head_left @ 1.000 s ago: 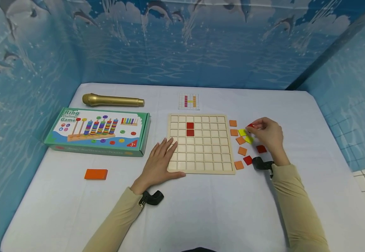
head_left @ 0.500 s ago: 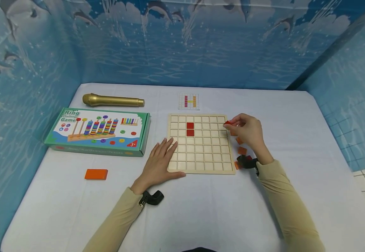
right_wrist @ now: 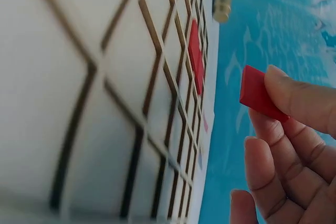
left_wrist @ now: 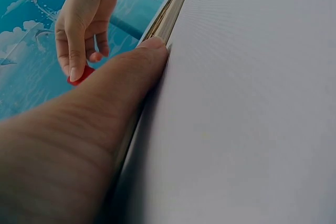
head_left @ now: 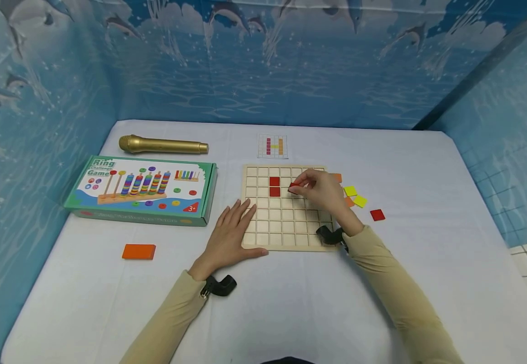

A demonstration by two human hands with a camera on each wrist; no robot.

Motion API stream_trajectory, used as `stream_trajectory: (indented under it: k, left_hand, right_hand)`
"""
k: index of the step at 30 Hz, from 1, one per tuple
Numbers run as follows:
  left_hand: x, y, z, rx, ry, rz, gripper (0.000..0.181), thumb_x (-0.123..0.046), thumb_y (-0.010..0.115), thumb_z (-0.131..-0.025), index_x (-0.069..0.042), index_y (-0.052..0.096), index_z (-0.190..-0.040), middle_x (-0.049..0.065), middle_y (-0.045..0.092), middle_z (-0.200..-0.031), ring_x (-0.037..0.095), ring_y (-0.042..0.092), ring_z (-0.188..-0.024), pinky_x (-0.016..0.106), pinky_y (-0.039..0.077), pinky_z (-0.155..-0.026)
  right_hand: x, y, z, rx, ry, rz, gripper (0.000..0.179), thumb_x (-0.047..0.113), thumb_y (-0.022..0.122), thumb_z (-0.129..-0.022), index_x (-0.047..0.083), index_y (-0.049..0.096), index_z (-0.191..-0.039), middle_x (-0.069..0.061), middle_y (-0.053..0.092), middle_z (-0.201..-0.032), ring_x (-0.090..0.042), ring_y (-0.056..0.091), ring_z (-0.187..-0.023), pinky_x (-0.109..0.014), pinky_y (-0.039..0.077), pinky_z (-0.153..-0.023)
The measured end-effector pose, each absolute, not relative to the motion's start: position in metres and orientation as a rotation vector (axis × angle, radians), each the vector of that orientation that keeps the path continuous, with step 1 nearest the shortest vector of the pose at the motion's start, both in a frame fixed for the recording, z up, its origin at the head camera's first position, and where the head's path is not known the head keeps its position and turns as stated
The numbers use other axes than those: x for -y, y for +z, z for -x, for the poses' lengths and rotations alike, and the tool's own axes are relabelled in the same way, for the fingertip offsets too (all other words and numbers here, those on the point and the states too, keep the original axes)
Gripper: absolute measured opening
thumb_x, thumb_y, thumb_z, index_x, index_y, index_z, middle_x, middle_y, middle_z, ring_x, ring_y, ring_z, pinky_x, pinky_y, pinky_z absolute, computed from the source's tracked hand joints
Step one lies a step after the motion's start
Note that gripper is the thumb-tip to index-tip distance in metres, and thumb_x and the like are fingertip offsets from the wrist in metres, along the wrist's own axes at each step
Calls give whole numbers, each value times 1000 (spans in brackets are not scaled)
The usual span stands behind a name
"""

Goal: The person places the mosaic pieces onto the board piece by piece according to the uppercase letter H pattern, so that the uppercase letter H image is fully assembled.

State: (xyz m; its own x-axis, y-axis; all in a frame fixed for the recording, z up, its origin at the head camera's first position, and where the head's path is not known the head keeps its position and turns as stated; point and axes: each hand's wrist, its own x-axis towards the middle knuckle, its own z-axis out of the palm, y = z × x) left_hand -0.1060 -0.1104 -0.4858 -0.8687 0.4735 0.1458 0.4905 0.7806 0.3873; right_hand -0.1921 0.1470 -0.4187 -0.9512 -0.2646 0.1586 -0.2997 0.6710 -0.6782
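Pinching a red tile, our right hand had just moved from the loose tiles at right to above the grid board; we judged the piece carried across but not yet set. Our left hand stayed spread at the board's near-left corner. Two red squares already filled cells, left of the tile.

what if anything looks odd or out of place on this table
Nothing looks spilled or damaged. The gold microphone beyond the green game box seems odd, being no game piece, and the loose squares beside the grid board lie at uneven angles.
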Motion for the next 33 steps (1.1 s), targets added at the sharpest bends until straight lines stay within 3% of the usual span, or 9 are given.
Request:
stream_trajectory:
  k: [18,28,33]
  left_hand:
    - [110,-484,106,2919,-666,799,104,-68,63,-74,-10,24,-151,10,19,-155,26,7,-143,43,3,-113]
    - [110,-483,105,2918,-668,794,104,-68,64,-74,-9,25,-151,10,20,-155,27,8,-143,43,4,-113]
    - [110,-484,106,2920,-660,795,105,-69,63,-74,-9,25,-151,10,20,-155,26,7,-143,42,3,-113]
  right_hand:
    - [-110,-431,193,3013,1064,-669,14,26,80,-78,16,70,-78,7,62,-70,-11,54,-61,-30,42,-57]
    - [-109,-429,192,3056,1002,-639,8,22,74,-84,14,76,-86,7,66,-74,-12,55,-62,-30,43,-55]
    - [-108,-428,193,3058,969,-624,8,20,74,-84,13,76,-83,4,67,-74,-13,57,-64,-31,44,-57]
